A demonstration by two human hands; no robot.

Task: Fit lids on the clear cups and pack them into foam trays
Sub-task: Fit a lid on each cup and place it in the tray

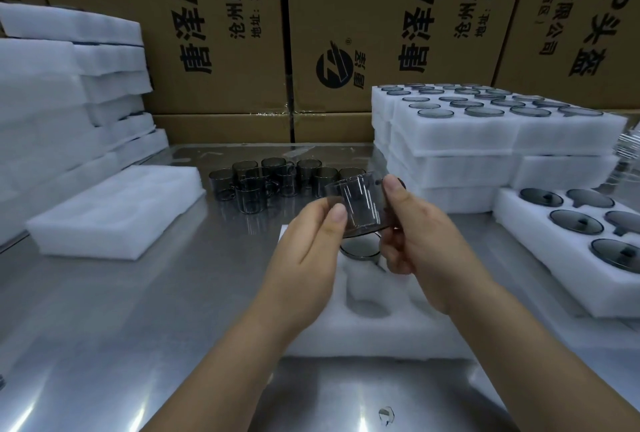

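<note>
The white foam tray (363, 331) in front of the person has deep round holes, and one hole near the far edge holds something round and grey (360, 251), maybe a cup with its lid on, though the hands hide most of it. Above this tray both hands hold one clear cup (363, 206) tipped on its side. The left hand (311, 244) pinches the cup's side with thumb and fingers. The right hand (415, 234) has its thumb on top and its fingers curled under the cup. The cup is smooth, shiny and a bit smoky. More cups (273, 182) stand close together on the shiny metal table (138, 327). On the right, a soft foam tray (512, 213) holds dark round lids (542, 197) with small knobs. Behind it is a stack of full trays (467, 137). On the left lie an empty tray (114, 210) and a tall foam pile (52, 85). Brown cardboard boxes (225, 33) make a wall at the back.
</note>
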